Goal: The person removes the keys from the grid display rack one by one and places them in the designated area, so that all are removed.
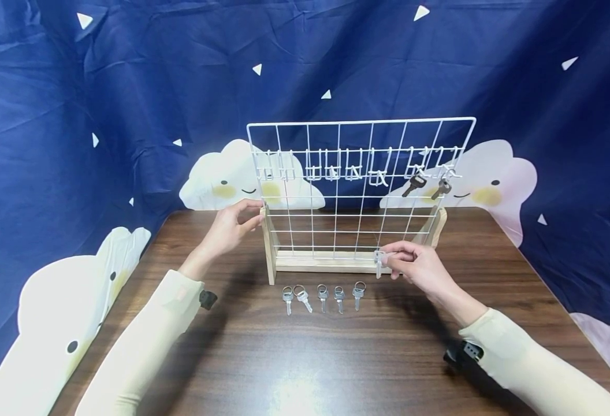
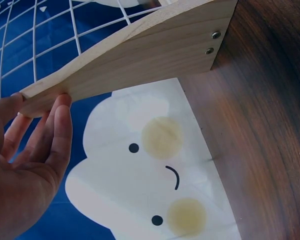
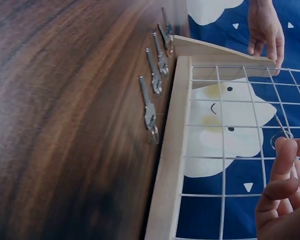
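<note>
My left hand (image 1: 230,228) pinches the top of the wooden side support (image 2: 140,55) of a white wire grid rack (image 1: 338,196), thumb on one side and fingers on the other. In my right hand (image 1: 418,267) is a key (image 1: 379,264) with a metal ring, pinched between thumb and fingertips in front of the rack's lower right. The right wrist view shows that key's ring (image 3: 277,141) near the fingertips; the fingers hide part of the key. A dark-looking key (image 1: 414,185) and a second hanging key (image 1: 442,189) are on the rack's rightmost hooks.
Several ringed keys (image 1: 323,298) lie in a row on the brown wooden table (image 1: 232,352), before the rack's wooden base (image 1: 326,266). Several white hooks (image 1: 353,172) line the grid's upper part. A blue curtain (image 1: 180,75) with cloud prints stands behind.
</note>
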`<state>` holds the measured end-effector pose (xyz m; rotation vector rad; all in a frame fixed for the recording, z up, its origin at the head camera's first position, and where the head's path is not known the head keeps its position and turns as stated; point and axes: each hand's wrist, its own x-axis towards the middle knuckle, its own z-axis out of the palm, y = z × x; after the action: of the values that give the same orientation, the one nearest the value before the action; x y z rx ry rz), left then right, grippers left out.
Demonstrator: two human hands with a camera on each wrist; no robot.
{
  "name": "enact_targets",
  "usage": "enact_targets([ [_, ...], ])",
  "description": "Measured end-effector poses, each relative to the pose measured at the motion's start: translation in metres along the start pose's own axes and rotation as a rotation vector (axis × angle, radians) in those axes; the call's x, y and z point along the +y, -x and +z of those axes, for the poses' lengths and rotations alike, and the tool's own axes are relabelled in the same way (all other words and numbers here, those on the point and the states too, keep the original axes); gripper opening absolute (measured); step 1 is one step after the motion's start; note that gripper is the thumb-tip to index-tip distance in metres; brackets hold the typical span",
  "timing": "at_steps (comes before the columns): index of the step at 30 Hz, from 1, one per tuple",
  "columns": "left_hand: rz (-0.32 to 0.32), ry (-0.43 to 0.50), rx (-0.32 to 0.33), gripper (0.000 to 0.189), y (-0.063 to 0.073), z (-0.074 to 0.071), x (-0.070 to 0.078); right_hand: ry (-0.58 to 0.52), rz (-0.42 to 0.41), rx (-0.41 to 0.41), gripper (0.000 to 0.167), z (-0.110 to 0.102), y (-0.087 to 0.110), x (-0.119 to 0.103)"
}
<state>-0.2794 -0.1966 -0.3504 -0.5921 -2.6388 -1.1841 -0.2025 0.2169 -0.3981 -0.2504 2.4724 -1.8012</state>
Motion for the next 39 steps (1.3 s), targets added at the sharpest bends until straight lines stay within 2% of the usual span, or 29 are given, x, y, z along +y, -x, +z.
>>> enact_targets([
  [18,0.003,-0.01,0.004,0.033,0.0,0.0,0.0,-0.03,0.106,-0.057,0.041,0.002,-0.002,0.021],
  [28,0.003,-0.017,0.004,0.032,0.0,0.0,0.0,0.024,0.154,-0.099,0.038,0.002,-0.005,0.04],
  [39,0.016,-0.023,0.01,0.032,0.0,0.0,0.0,0.125,0.202,-0.167,0.033,0.004,-0.008,0.05],
])
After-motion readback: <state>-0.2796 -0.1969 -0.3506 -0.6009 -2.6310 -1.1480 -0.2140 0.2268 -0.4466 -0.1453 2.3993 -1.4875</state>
